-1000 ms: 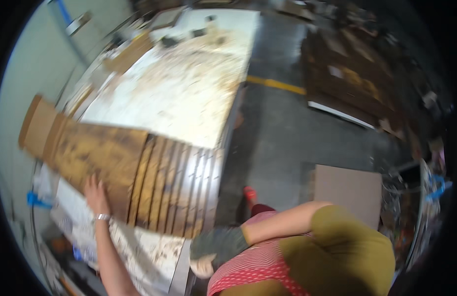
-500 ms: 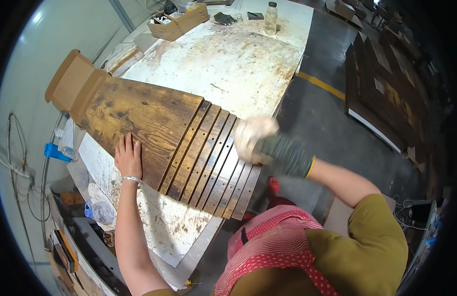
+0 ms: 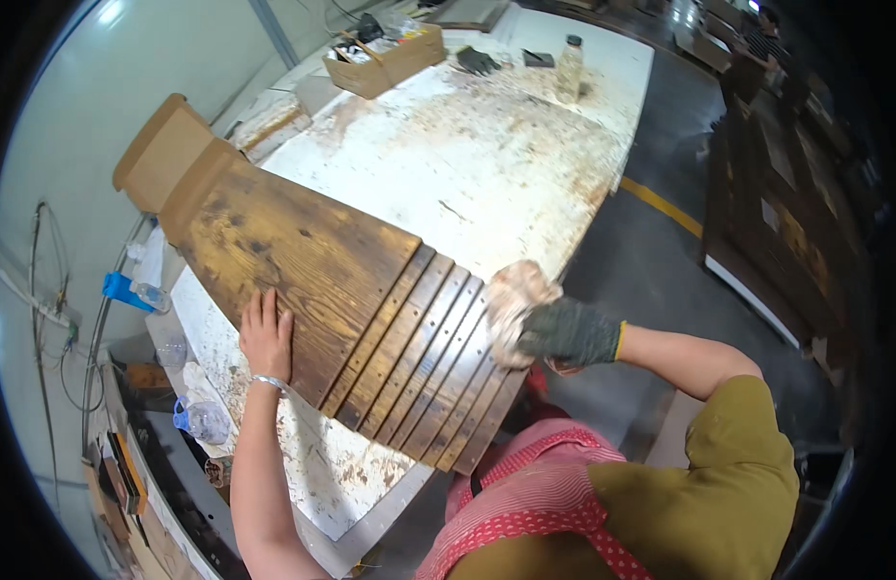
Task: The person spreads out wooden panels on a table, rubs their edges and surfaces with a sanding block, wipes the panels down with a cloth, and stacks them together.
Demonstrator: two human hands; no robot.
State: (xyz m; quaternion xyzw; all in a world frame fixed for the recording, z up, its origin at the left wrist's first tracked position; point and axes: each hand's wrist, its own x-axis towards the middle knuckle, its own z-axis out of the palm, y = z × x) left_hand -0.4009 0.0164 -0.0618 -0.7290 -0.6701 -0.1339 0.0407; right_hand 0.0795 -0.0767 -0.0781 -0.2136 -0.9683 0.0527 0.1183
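Several brown stained wooden boards [image 3: 303, 253] lie overlapped like stairs across the table, their stepped edges dotted with small dark holes. My bare left hand [image 3: 266, 338] rests flat on the top board near its front edge, fingers stretched out. A dark knitted glove covers my right hand [image 3: 570, 333], which is closed on a crumpled, stained cream rag [image 3: 515, 307]. The rag lies against the right ends of the lowest boards. Part of the glove's fingers is hidden behind the rag.
The white, stain-marked table [image 3: 467, 164] carries an open cardboard box [image 3: 399, 66], a dark glove [image 3: 478, 61] and a capped glass jar [image 3: 570, 70] at the far end. An unfolded cardboard piece [image 3: 167, 159] sits at the boards' left end. Dark panels [image 3: 781, 237] stand stacked on the right.
My gloved right hand, blurred before, now shows more sharply with the rag at the boards' right ends. The whole view has shifted slightly. My left hand stays on the top board.
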